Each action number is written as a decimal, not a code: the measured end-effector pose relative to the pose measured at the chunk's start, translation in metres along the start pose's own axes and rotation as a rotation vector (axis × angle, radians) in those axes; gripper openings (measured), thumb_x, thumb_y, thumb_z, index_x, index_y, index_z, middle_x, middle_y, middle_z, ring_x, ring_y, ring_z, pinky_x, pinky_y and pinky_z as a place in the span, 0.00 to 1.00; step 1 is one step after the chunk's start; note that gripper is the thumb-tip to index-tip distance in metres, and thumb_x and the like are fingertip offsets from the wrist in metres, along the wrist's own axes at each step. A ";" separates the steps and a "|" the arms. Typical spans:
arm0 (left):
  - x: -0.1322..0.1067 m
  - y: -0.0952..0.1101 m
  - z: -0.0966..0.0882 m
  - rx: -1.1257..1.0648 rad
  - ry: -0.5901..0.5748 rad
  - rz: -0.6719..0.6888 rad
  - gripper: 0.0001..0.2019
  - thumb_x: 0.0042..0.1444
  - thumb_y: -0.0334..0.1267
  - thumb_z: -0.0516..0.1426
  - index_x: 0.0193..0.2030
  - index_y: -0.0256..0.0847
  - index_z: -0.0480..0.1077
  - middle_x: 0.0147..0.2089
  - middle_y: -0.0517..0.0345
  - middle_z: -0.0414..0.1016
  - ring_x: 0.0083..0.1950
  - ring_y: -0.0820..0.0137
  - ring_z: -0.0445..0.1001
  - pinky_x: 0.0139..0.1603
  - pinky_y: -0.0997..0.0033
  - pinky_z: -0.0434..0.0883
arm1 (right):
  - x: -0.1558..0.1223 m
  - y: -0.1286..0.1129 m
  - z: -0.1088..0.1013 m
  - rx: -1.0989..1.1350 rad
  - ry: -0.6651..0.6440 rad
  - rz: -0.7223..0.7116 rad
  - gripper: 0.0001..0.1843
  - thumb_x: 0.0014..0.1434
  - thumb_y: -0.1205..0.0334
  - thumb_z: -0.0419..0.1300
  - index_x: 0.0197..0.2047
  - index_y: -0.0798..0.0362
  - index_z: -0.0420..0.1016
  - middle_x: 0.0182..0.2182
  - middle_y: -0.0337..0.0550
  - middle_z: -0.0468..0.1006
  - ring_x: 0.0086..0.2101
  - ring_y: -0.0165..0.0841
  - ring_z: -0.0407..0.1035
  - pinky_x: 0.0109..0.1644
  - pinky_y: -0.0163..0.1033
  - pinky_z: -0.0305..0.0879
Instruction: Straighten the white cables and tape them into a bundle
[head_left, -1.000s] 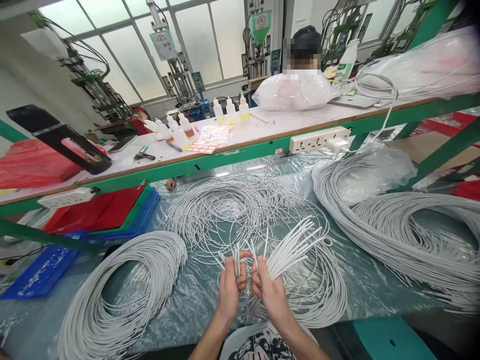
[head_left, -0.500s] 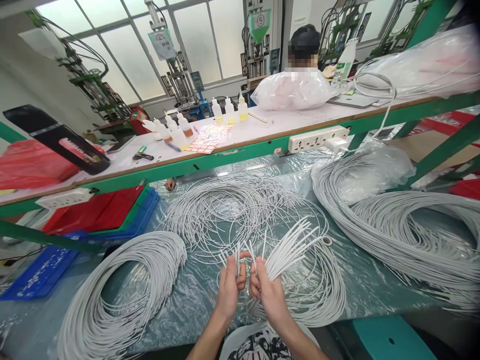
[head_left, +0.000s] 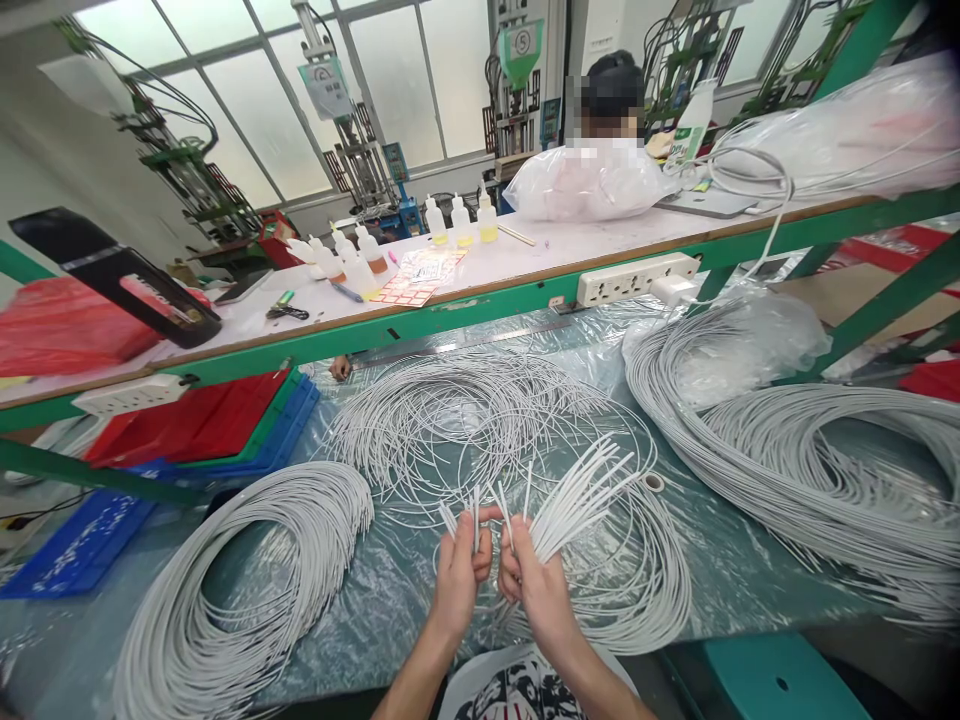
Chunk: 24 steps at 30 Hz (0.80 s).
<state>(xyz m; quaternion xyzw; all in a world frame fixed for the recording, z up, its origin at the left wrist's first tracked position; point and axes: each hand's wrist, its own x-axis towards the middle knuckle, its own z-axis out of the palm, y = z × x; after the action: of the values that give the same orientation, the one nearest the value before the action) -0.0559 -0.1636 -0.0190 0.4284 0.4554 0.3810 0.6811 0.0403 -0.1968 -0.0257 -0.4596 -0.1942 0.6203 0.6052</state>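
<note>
My left hand (head_left: 459,578) is closed around a few white wire ends (head_left: 469,508) that stick up above its thumb. Right beside it, my right hand (head_left: 534,582) grips a thicker fan of white wire ends (head_left: 581,492) pointing up and to the right. The two hands almost touch at the thumbs. Both bundles run down into a loose coil of white wire (head_left: 637,580) lying on the plastic-covered bench (head_left: 397,590) just behind my hands.
More white wire coils lie at the left (head_left: 247,580), centre back (head_left: 457,415) and right (head_left: 810,460). Red and blue trays (head_left: 202,425) sit at the left under a green-edged shelf (head_left: 450,310) with bottles and a power strip (head_left: 637,278). Another person sits beyond the shelf.
Almost nothing has moved; my hands have shifted slightly while holding the wire ends.
</note>
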 end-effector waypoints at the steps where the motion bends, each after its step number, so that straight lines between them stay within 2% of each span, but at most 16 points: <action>1: 0.000 -0.001 0.000 0.002 -0.005 0.002 0.27 0.61 0.61 0.49 0.36 0.35 0.71 0.20 0.70 0.45 0.21 0.79 0.40 0.21 0.77 0.44 | 0.000 0.000 0.000 0.005 -0.003 -0.003 0.28 0.56 0.32 0.57 0.28 0.51 0.63 0.14 0.26 0.49 0.15 0.22 0.43 0.19 0.32 0.45; 3: 0.001 -0.002 -0.001 0.001 -0.012 0.003 0.27 0.61 0.61 0.49 0.33 0.35 0.70 0.20 0.70 0.44 0.21 0.79 0.40 0.21 0.76 0.44 | 0.000 0.000 0.000 0.016 -0.001 -0.010 0.29 0.55 0.32 0.57 0.28 0.51 0.62 0.15 0.26 0.49 0.15 0.22 0.42 0.19 0.32 0.44; 8: 0.001 -0.001 -0.002 -0.016 -0.009 -0.006 0.26 0.62 0.59 0.48 0.44 0.36 0.70 0.21 0.71 0.44 0.22 0.78 0.39 0.22 0.76 0.43 | -0.001 0.001 0.000 0.011 0.005 -0.008 0.28 0.56 0.32 0.57 0.28 0.51 0.62 0.15 0.25 0.49 0.15 0.22 0.42 0.18 0.32 0.44; 12: 0.001 -0.001 -0.003 -0.013 -0.014 -0.006 0.25 0.63 0.58 0.48 0.45 0.35 0.70 0.21 0.71 0.43 0.22 0.78 0.38 0.22 0.75 0.43 | 0.000 0.001 0.001 0.004 0.006 -0.008 0.28 0.56 0.32 0.56 0.28 0.51 0.62 0.14 0.25 0.49 0.15 0.22 0.43 0.18 0.31 0.44; 18: 0.003 -0.002 -0.003 -0.003 0.018 0.021 0.26 0.57 0.59 0.56 0.45 0.34 0.72 0.20 0.72 0.45 0.21 0.80 0.41 0.20 0.78 0.45 | 0.003 0.009 0.001 0.000 0.000 -0.005 0.29 0.55 0.31 0.56 0.29 0.51 0.61 0.14 0.26 0.51 0.14 0.22 0.45 0.17 0.31 0.46; 21: 0.003 0.000 -0.002 0.069 0.062 0.042 0.26 0.55 0.58 0.58 0.43 0.32 0.75 0.18 0.71 0.50 0.19 0.81 0.47 0.19 0.80 0.50 | 0.005 0.016 0.002 -0.001 -0.006 0.001 0.29 0.55 0.30 0.56 0.31 0.51 0.62 0.15 0.25 0.51 0.14 0.22 0.45 0.17 0.31 0.46; 24: 0.001 0.002 0.003 0.165 0.113 0.054 0.25 0.54 0.56 0.60 0.44 0.32 0.77 0.19 0.64 0.65 0.20 0.77 0.62 0.23 0.78 0.63 | 0.005 0.020 0.006 0.013 0.004 0.011 0.30 0.53 0.30 0.58 0.37 0.52 0.64 0.16 0.25 0.50 0.14 0.22 0.43 0.16 0.31 0.44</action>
<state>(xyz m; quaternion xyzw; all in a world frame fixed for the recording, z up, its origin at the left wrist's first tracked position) -0.0532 -0.1622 -0.0165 0.4729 0.5112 0.3838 0.6064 0.0245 -0.1938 -0.0407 -0.4579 -0.1863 0.6240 0.6052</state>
